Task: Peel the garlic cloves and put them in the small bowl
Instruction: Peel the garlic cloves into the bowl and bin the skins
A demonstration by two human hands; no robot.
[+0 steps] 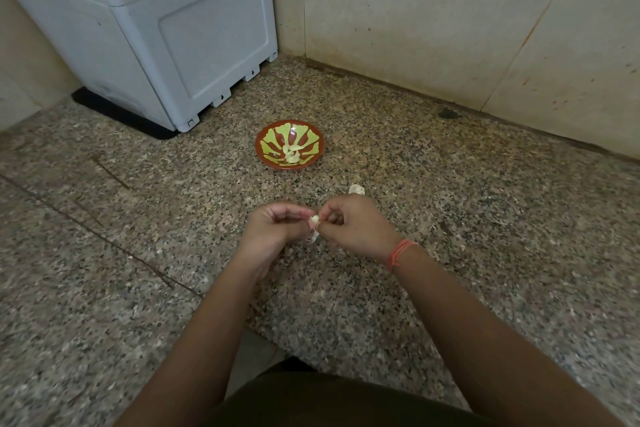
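A small red bowl (313, 139) with a yellow-green leaf pattern sits on the speckled granite floor ahead of me. Several pale peeled cloves (292, 152) lie in its middle. Below it, my left hand (273, 227) and my right hand (353, 227) meet fingertip to fingertip around one garlic clove (315, 220). A strip of papery skin (314, 237) hangs down from the clove between the hands. Another piece of garlic (356, 189) lies on the floor just behind my right hand.
A large grey plastic box (156, 35) stands at the back left on a black mat (117, 114). Beige tiled walls (433, 21) close the corner behind the bowl. An orange thread band (400, 252) is on my right wrist.
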